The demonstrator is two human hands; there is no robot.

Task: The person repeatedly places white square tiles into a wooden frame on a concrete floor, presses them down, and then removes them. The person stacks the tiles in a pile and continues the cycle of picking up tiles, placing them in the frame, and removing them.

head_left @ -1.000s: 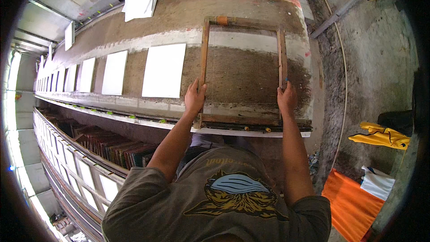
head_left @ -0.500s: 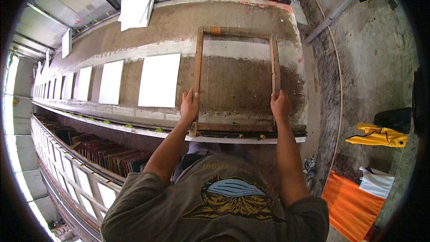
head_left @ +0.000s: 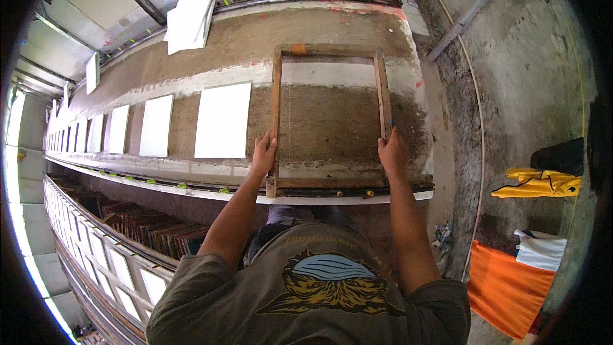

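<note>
A wooden screen frame (head_left: pixel 276 96) lies on the long, stained brown-and-white table, near its right end. Through the opening the tabletop shows. My left hand (head_left: pixel 264 154) is closed on the lower part of the left rail, fingers along its outer side. On the opposite side my right hand (head_left: pixel 394 153) grips the right rail low down, thumb on the inner side. The near rail of the frame lies along the table's front edge, close to a dark bar with yellow knobs (head_left: pixel 340 193). Left of the frame sits a flat white panel (head_left: pixel 223 121).
More white panels (head_left: pixel 157 126) run in a row leftward, and a few overlap (head_left: pixel 189 22) at the far edge. Green clips (head_left: pixel 182 186) line the front rail. Behind my left arm, dark frames (head_left: pixel 153 223) stand on a shelf. Orange cloth (head_left: pixel 507 291) and yellow fabric (head_left: pixel 536 183) are at right.
The view has shifted slightly. My left hand's fingers, earlier stretched along the left rail, are now more curled around it. The frame keeps about the same place beside the white panel.
</note>
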